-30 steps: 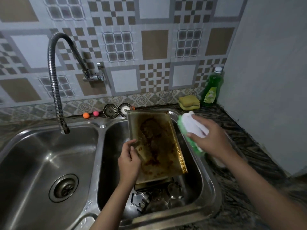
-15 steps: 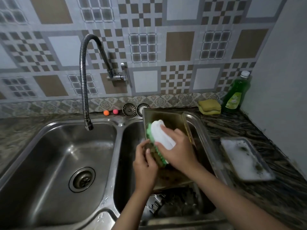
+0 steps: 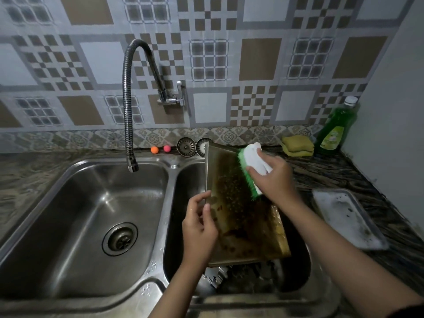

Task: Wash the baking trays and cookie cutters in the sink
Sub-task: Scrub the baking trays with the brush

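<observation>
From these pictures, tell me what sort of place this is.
Most likely a home kitchen, at the washing-up spot. A steel double sink sits under a bendy tap on a tiled wall, with a green soap bottle and sponges on the counter.

Both bare forearms reach forward over the sink's right basin (image 3: 183, 203). The left hand (image 3: 198, 223) is at the basin's left side, fingers curled, thumb up, pinching a tray edge. The right hand (image 3: 273, 177) is above the basin's far right, palm down, fingers wrapped around a brush.
</observation>
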A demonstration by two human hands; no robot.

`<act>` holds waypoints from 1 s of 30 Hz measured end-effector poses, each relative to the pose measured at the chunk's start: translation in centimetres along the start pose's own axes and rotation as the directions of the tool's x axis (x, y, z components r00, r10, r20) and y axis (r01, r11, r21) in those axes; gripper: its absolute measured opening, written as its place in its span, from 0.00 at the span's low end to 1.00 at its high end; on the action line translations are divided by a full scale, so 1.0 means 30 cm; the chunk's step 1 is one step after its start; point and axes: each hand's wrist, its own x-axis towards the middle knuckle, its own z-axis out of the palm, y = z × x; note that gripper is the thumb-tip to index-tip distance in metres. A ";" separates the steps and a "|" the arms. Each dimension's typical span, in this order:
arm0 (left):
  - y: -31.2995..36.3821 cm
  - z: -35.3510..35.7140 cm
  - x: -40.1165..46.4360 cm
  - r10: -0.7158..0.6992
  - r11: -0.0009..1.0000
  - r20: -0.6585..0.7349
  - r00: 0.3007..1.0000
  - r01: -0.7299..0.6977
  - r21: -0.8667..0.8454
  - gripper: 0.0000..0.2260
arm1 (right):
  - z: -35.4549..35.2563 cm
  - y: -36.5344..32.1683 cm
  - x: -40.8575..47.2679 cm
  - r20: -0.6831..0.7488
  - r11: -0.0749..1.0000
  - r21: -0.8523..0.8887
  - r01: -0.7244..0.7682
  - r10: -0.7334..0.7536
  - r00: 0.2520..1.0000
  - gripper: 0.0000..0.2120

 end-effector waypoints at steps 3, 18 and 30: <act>0.006 0.019 0.022 0.000 1.000 -0.044 0.999 0.000 -0.002 0.11 | 0.080 -0.068 -0.107 -0.016 0.988 0.042 0.150 -0.149 0.989 0.29; 0.001 -0.050 0.104 -0.134 0.976 -0.193 0.972 0.096 -0.195 0.13 | 0.106 -0.073 -0.254 0.119 0.956 0.111 0.272 -0.285 0.951 0.28; -0.002 -0.028 0.086 -0.193 0.934 -0.097 0.976 0.153 -0.324 0.16 | 0.108 -0.096 -0.193 0.066 0.982 0.079 0.170 -0.176 0.982 0.27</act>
